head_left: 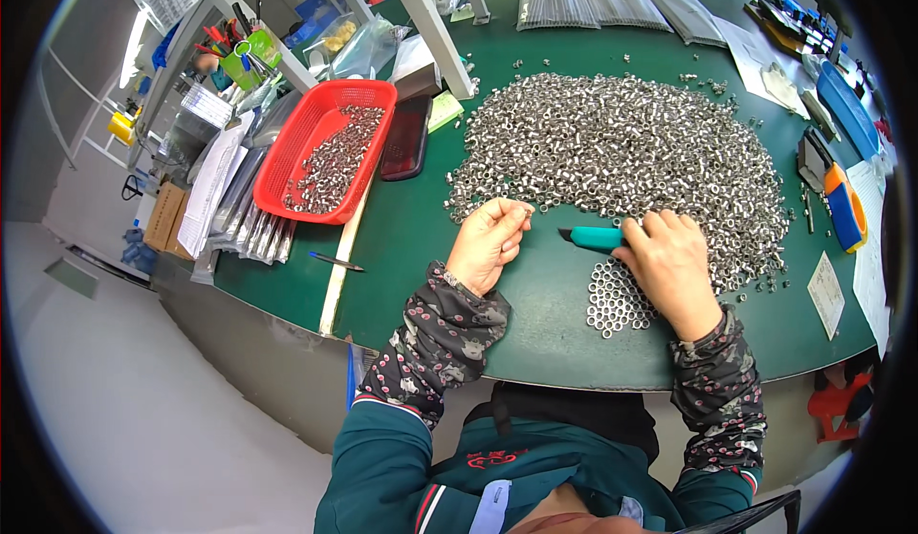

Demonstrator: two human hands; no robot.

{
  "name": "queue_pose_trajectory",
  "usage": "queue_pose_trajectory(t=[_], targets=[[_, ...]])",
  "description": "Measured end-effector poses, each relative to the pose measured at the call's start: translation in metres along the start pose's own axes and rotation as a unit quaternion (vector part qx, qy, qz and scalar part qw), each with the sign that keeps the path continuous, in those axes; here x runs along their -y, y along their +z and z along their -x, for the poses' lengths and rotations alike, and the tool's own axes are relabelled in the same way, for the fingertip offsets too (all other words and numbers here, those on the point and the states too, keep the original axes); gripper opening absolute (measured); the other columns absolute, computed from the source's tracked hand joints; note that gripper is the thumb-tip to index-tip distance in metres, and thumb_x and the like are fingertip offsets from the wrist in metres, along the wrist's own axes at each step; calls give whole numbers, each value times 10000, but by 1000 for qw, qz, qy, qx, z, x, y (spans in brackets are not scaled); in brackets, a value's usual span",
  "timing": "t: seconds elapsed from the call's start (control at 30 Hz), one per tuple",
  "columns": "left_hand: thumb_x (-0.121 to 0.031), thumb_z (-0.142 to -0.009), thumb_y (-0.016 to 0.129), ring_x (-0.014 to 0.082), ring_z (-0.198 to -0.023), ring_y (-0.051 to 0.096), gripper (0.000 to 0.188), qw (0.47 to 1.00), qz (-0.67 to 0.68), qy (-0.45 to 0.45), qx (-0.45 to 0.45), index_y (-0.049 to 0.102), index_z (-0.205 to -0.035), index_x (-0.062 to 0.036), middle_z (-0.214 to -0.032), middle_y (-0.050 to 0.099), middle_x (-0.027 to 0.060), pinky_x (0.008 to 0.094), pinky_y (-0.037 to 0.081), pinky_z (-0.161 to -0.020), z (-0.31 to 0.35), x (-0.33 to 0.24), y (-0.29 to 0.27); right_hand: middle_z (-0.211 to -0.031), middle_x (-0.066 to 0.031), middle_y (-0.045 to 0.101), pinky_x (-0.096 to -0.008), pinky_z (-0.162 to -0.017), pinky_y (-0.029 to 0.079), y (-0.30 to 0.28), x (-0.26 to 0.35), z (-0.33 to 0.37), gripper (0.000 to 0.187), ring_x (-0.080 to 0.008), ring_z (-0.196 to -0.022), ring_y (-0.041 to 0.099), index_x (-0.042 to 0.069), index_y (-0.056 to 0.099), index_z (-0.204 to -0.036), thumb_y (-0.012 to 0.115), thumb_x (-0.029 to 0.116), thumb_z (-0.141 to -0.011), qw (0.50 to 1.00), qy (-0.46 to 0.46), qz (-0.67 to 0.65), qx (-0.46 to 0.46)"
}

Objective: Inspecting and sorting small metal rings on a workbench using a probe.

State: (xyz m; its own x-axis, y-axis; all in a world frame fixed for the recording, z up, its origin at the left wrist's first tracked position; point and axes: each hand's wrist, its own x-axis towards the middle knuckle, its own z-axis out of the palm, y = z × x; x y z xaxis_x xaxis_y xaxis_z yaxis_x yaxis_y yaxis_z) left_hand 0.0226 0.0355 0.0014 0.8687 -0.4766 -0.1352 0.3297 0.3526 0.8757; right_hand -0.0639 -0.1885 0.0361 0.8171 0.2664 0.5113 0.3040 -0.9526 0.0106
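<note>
My left hand [488, 245] is closed in a pinch at the near left edge of a wide pile of small metal rings [622, 142]. A small metal ring [529, 213] seems to sit between its thumb and finger, mostly hidden. My right hand [672, 264] is wrapped round a green utility knife [597, 238]. The knife's dark tip points left, toward my left hand, and is apart from it. Below the knife, several rings [614, 297] lie flat and close together in one layer, partly under my right hand.
On the left stands a red plastic basket [261, 190] partly filled with small metal parts, beside a dark phone-like slab [406, 138]. A pen [337, 262] lies near the table's left edge. An orange-and-blue tape dispenser-like object [845, 211] and a paper tag [825, 294] are on the right.
</note>
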Motion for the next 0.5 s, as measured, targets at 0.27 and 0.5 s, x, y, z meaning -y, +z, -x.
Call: queue_pose_trajectory(t=[0.27, 0.5], targets=[[-139, -889, 547, 11, -505, 360, 134, 1000, 3, 13, 21, 538, -974, -35, -789, 516, 13, 142, 268, -409, -3, 2, -2, -680, -58, 515, -353, -566, 398, -3, -3, 0, 271, -235, -648, 528, 85, 596, -873, 697, 237, -673, 1000, 8, -13, 9], [-134, -896, 534, 15, -506, 363, 137, 999, -1, 21, 36, 530, -987, -33, -794, 515, 17, 145, 270, -404, -2, 2, 0, -635, -90, 562, -391, -515, 436, 4, 7, 4, 243, -279, -575, 570, 66, 607, -816, 652, 293, -742, 969, 104, -222, 16]])
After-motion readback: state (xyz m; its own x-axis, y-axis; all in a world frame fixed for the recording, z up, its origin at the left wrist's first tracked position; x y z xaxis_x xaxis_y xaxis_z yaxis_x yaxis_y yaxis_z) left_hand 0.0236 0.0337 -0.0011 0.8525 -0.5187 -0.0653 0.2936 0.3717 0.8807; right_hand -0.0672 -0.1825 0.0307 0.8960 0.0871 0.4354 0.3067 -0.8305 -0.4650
